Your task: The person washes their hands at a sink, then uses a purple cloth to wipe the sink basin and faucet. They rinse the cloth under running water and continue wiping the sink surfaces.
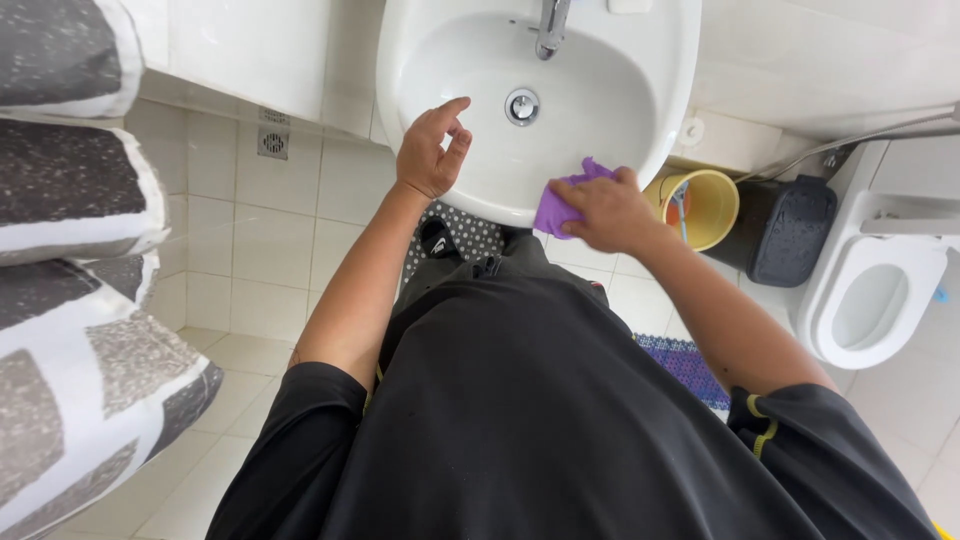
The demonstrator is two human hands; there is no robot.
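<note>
Purple cloth in right hand on white sink rim, left hand open

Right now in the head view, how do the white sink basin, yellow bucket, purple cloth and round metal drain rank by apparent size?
1. White sink basin
2. Yellow bucket, partly hidden, farther from the camera
3. Purple cloth, mostly covered by the right hand, so unsure against the bucket
4. Round metal drain
</note>
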